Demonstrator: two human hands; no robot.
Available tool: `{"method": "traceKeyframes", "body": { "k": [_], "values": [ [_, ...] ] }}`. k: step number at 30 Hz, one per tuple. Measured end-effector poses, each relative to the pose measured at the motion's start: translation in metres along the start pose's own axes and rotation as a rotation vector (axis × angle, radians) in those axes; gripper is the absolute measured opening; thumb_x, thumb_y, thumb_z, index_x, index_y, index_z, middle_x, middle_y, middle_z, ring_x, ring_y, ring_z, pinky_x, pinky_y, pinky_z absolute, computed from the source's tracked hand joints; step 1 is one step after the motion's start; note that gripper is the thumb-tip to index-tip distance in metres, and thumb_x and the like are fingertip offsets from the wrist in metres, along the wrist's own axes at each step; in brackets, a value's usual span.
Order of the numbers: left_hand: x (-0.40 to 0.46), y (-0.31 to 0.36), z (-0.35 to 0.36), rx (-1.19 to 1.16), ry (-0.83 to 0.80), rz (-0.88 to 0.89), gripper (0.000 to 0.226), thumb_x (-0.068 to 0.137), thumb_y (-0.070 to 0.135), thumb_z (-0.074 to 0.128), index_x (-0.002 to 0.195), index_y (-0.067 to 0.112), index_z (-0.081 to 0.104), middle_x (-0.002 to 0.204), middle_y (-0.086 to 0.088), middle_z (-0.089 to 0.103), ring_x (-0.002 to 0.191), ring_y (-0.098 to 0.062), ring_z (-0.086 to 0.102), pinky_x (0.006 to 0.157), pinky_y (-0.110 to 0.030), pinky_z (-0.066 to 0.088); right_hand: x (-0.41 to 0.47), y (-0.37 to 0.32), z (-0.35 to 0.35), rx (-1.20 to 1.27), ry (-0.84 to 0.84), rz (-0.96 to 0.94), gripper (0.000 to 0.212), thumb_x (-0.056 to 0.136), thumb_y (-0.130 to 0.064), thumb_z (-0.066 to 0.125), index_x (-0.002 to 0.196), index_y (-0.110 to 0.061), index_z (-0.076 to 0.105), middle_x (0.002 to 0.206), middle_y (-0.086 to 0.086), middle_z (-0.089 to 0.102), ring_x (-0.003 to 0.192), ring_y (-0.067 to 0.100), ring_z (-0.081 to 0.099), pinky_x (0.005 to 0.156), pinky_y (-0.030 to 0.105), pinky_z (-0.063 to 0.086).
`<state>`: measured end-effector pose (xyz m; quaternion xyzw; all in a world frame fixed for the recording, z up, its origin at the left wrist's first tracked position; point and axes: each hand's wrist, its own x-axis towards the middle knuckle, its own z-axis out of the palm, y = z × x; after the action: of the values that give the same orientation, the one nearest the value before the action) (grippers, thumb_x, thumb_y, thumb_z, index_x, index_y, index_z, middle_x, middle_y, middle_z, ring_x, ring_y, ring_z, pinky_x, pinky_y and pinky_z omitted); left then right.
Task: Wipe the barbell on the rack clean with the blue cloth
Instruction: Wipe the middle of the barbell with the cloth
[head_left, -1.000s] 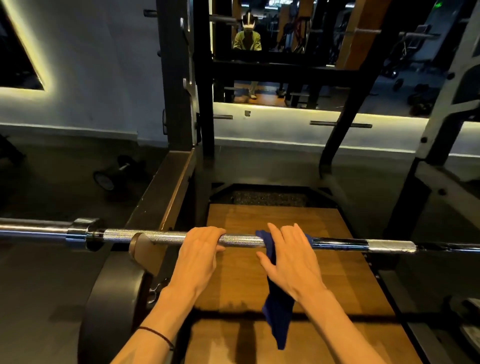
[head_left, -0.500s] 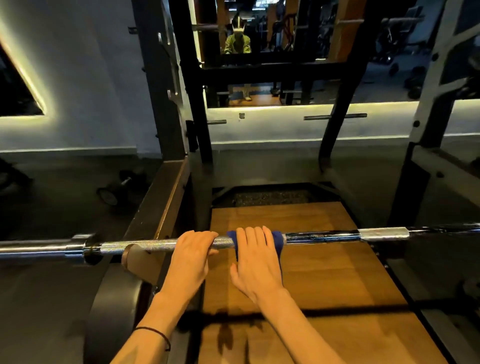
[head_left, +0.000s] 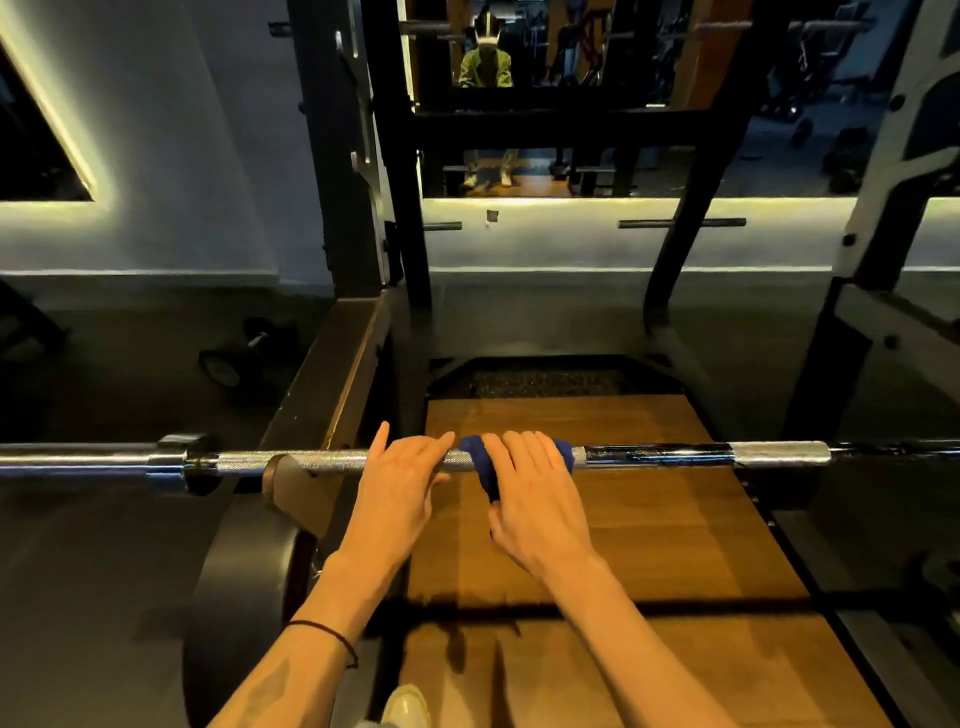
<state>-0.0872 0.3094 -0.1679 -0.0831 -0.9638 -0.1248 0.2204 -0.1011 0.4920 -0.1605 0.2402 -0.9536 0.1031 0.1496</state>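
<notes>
A chrome barbell (head_left: 675, 455) lies level across the rack, reaching from the left edge to the right edge. The blue cloth (head_left: 475, 457) is wrapped over the bar just left of centre. My right hand (head_left: 535, 499) lies over the cloth and holds it around the bar, fingers bent over the top. My left hand (head_left: 397, 488) rests on the knurled bar right beside the cloth, with its fingers lifted and fairly straight. Most of the cloth is hidden under my right hand.
A dark weight plate (head_left: 234, 597) hangs on the bar's left sleeve, by the rack's left hook (head_left: 291, 488). Black rack uprights (head_left: 337, 156) stand ahead, with a mirror behind them. A wooden platform (head_left: 649, 519) lies below, and a dumbbell (head_left: 228, 364) sits on the floor at left.
My right hand slid the cloth left along the bar until it sat next to my left hand. The hanging tail of the cloth got bunched up. My left fingers loosened from their grip.
</notes>
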Motion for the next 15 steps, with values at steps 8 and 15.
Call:
{"method": "traceKeyframes", "body": {
  "k": [8, 15],
  "values": [
    [0.004, 0.007, -0.004, 0.005, -0.041, -0.068, 0.047, 0.097, 0.048, 0.046, 0.137, 0.025, 0.057, 0.109, 0.008, 0.064, 0.107, -0.014, 0.061, 0.122, -0.051, 0.016, -0.027, 0.070, -0.021, -0.009, 0.007, 0.133, 0.068, 0.070, -0.021, 0.083, 0.131, -0.016, 0.053, 0.115, -0.003, 0.055, 0.102, 0.019, 0.050, 0.098, 0.036, 0.046],
    [0.047, 0.014, -0.022, 0.081, -0.468, -0.006, 0.041, 0.103, 0.047, 0.038, 0.137, 0.027, 0.050, 0.120, 0.002, 0.056, 0.106, -0.018, 0.058, 0.099, -0.035, 0.041, -0.003, 0.017, 0.005, -0.054, 0.055, 0.157, 0.063, 0.073, -0.012, 0.072, 0.134, -0.009, 0.053, 0.122, 0.010, 0.058, 0.119, 0.034, 0.053, 0.117, 0.050, 0.034]
  ]
}}
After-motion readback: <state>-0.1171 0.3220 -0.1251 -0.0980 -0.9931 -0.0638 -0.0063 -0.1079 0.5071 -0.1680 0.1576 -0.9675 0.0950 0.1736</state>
